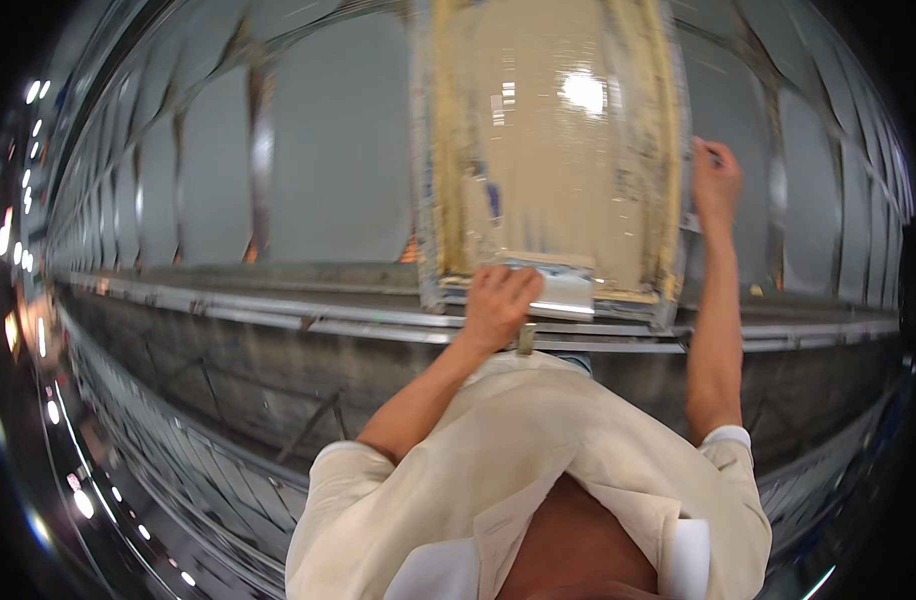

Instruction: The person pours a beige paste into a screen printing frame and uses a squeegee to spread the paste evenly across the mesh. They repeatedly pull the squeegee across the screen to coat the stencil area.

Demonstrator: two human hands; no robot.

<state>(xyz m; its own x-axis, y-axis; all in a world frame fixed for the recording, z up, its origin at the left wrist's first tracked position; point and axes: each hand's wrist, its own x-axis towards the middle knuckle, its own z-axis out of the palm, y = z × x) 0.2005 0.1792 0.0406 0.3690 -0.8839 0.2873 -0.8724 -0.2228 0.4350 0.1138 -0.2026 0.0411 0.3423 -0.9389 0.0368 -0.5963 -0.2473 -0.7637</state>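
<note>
The tall beige panel (548,150) is cut off by the picture's top edge. The left hand (498,305) covers part of the panel's lower rim and the metal bracket (563,295); its fingertips are hidden. The right hand (716,185) is motion-blurred; its grip on the panel's edge cannot be judged.

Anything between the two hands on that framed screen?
Head view: between left hand and right hand lies only the framed screen itself, its beige mesh and lower right frame corner.

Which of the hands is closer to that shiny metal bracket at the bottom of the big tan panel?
Left. The left hand grips the panel's bottom edge right beside the metal bracket; the right hand holds the tan panel higher, at its right side edge.
</note>
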